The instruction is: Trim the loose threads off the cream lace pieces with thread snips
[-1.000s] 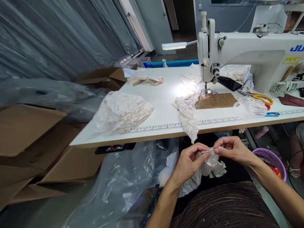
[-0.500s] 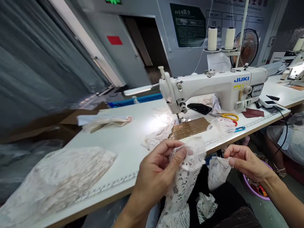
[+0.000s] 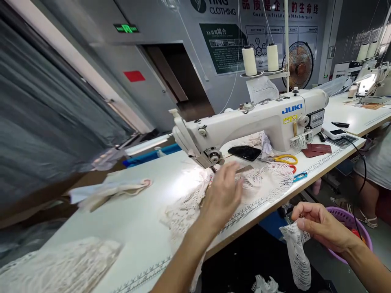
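Observation:
My left hand (image 3: 221, 195) is over the table just in front of the sewing machine's needle, its fingers smeared by motion. Under and beside it white lace fabric (image 3: 183, 209) lies along the table, with more lace (image 3: 270, 179) to its right; whether the fingers grip any of it cannot be told. Off the table's front edge, my right hand (image 3: 324, 228) pinches a small white lace piece (image 3: 297, 260) between thumb and fingers, and the piece hangs down. The white JUKI sewing machine (image 3: 256, 122) stands behind my left hand, its lamp lighting the cloth.
A lace pile (image 3: 67, 266) lies at the table's left front, a folded cloth (image 3: 113, 193) behind it. Near the machine are a black phone (image 3: 244, 153), yellow-handled scissors (image 3: 285, 159) and a blue tool (image 3: 300, 176). A purple basket (image 3: 368, 240) stands below right, near another person's leg.
My left hand has moved forward from above my lap to the needle area, and the lace it held now lies on the table. My right hand keeps its lace piece, slightly lower.

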{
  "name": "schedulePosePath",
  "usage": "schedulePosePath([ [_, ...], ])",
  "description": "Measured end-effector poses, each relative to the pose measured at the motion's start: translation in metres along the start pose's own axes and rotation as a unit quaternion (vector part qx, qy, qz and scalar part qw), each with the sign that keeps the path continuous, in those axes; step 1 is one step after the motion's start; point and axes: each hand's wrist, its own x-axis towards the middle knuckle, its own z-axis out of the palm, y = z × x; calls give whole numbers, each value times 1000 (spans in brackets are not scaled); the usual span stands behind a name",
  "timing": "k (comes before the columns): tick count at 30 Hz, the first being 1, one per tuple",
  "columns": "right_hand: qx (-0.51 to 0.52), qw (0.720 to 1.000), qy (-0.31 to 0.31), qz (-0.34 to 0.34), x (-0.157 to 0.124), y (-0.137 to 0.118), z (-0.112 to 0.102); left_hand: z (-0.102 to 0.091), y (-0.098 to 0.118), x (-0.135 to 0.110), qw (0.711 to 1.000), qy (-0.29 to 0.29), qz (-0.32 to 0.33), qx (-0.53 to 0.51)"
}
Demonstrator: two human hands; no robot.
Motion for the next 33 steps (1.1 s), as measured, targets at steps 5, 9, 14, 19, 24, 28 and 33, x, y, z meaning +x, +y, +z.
schedulePosePath([
  [5,-14,999,0,-35,12,-9,-3,36,17,-24,981,-125,147,-27],
  [9,-33,998,9,-60,14,-19,-5,35,10,-18,974,-168,142,-53],
  [14,-49,997,33,-52,13,-22,-12,10,-12,-7,985,-136,104,-19],
  [19,-102,991,52,-73,13,-29,-16,-9,-5,-23,993,-61,95,-46],
  [24,-127,987,71,-73,1,-35,-20,-34,24,-81,996,-27,16,-85],
  [28,-148,988,49,-3,-1,-20,-22,-34,28,-138,979,-123,-79,-145],
  [33,-245,969,36,-8,-1,7,-11,3,1,-192,944,-257,-140,-150],
])
